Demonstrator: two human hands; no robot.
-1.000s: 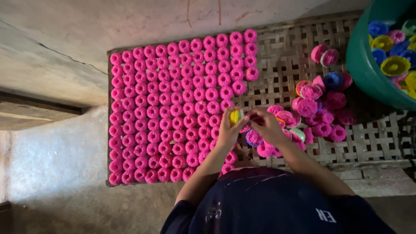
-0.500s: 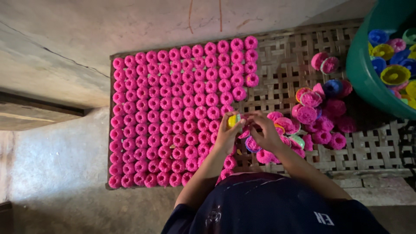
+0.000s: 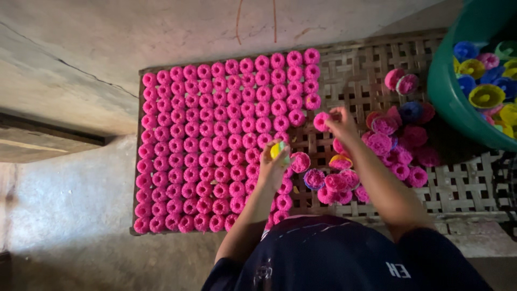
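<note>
Pink moulded pieces [image 3: 215, 145] stand in tight rows across the left part of a woven lattice tray [image 3: 366, 70], each touching its neighbours. The right hand [image 3: 340, 123] reaches to the far edge of the block with its fingers pinched on one pink piece [image 3: 321, 121], just right of the last full rows. The left hand [image 3: 273, 161] sits nearer, fingers closed around a small yellow mould cup [image 3: 276, 150]. To the right lies a loose heap of filled moulds [image 3: 388, 145] — pink mostly, a blue one among them — and beyond it a green tub [image 3: 452, 97] holding empty coloured cups.

To set the piece well, I judge it should come down upright and straight, against the end of its row and level with the piece beside it, so the lines stay true. A light pinch matters; the pieces look soft and crumbly, and squeezing could break the edge. Release only once it rests on the lattice — not over a gap, where it may tilt. Keep the wrist clear of the finished rows beneath.
</note>
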